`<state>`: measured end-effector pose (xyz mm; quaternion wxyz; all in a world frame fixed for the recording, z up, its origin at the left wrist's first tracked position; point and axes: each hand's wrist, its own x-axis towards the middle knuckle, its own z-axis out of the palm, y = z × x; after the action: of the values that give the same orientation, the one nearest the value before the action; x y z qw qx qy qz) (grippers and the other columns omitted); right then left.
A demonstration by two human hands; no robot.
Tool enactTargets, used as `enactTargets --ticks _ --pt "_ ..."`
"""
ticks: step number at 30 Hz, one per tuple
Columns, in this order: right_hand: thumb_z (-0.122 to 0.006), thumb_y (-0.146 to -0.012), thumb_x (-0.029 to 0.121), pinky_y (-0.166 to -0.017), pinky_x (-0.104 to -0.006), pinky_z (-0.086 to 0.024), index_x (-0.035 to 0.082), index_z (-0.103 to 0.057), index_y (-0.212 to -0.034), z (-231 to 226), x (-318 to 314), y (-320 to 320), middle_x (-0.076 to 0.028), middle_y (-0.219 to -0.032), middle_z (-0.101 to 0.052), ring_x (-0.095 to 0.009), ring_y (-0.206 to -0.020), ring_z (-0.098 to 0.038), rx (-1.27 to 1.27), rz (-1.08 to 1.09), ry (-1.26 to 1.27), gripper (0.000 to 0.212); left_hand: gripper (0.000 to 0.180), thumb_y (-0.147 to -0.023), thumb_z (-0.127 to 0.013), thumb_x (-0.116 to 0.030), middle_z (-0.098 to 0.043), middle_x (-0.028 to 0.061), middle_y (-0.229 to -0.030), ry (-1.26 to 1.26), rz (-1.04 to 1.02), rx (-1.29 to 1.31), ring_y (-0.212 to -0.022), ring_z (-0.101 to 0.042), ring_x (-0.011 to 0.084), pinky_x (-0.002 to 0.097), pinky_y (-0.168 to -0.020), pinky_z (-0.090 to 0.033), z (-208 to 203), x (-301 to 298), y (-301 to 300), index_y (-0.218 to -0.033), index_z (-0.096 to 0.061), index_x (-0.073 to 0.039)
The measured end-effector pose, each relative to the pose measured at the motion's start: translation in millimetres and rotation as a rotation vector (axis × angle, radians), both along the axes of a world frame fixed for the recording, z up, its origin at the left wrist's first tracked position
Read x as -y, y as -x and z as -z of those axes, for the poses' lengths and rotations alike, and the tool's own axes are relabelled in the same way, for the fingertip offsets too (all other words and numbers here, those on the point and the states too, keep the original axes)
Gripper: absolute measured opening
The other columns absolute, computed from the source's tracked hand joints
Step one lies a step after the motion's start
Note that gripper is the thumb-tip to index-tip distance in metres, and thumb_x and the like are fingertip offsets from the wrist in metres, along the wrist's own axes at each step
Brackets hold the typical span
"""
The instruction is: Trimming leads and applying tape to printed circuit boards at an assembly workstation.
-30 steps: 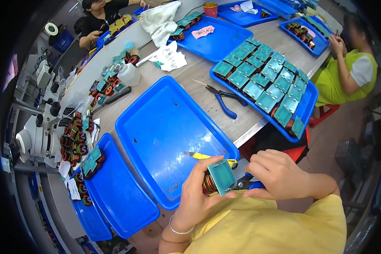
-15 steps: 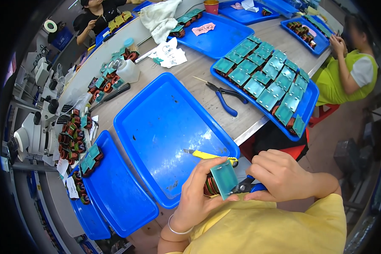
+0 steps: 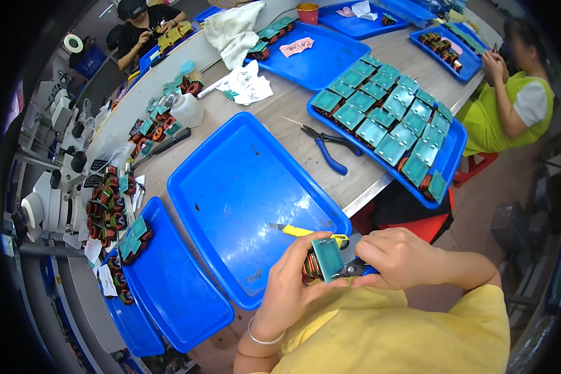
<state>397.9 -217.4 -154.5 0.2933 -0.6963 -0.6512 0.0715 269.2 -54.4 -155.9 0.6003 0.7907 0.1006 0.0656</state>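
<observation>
My left hand [image 3: 285, 277] is closed around a copper-wound coil fixed to a square green circuit board [image 3: 329, 257], its board side turned right. My right hand [image 3: 397, 257] grips blue-handled cutting pliers [image 3: 355, 268], whose jaws meet the lower right edge of the board. The exact spot between the jaws is too small to make out. Just beyond my left hand, a yellow utility knife [image 3: 299, 231] with its blade out lies across the near rim of a large blue tray [image 3: 230, 181].
A blue tray [image 3: 453, 171] at the right holds rows of board-topped coils. Another pair of pliers [image 3: 327, 149] lies beside it. Coils [image 3: 109, 202] are heaped at the left, near a second blue tray [image 3: 174, 293]. Two people work across and to the right.
My right hand and the pliers have shifted slightly left and up, and the board has turned a little. At the far left, the person has lowered their head and brought both hands together.
</observation>
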Motion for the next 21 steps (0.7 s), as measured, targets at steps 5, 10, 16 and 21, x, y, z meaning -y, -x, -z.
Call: enactTargets --ticks 5,10,16,21 --pt "-0.065 -0.075 0.037 -0.052 -0.0340 -0.043 0.002 -0.047 -0.080 7 5 -3 -0.010 -0.066 -0.051 -0.027 -0.058 -0.053 -0.066 0.026 -0.013 0.039 0.065 -0.058 -0.082 -0.026 -0.059 0.0080 -0.095 -0.055 -0.028 0.041 -0.084 -0.057 0.0147 0.0253 -0.074 -0.045 0 2 0 -0.110 -0.052 -0.001" --pt "-0.064 -0.074 0.042 -0.057 -0.0351 -0.042 0.001 -0.050 -0.082 -9 4 -8 -0.012 -0.074 -0.049 -0.029 -0.066 -0.051 -0.017 0.137 -0.016 0.044 0.072 -0.054 -0.081 -0.035 -0.057 0.0086 -0.097 -0.102 -0.001 0.138 -0.086 -0.056 0.0160 0.0262 -0.075 -0.045 -2 4 6 -0.110 -0.052 -0.001" --pt "-0.065 -0.073 0.043 -0.056 -0.0340 -0.041 0.001 -0.050 -0.081 -21 3 -6 -0.012 -0.074 -0.048 -0.028 -0.065 -0.050 0.041 0.133 -0.017 0.046 0.074 -0.051 -0.079 -0.040 -0.058 0.0104 -0.099 -0.144 0.024 0.234 -0.086 -0.057 0.0200 0.0284 -0.074 -0.046 -4 6 5 -0.108 -0.052 0.000" --pt "-0.066 -0.072 0.044 -0.056 -0.0334 -0.040 0.000 -0.049 -0.080 -24 -1 -4 -0.012 -0.074 -0.048 -0.027 -0.064 -0.049 0.064 0.109 -0.028 0.047 0.073 -0.052 -0.079 -0.038 -0.060 0.0118 -0.102 -0.164 0.075 0.289 -0.087 -0.058 0.0244 0.0312 -0.074 -0.047 -3 5 5 -0.107 -0.050 -0.001"
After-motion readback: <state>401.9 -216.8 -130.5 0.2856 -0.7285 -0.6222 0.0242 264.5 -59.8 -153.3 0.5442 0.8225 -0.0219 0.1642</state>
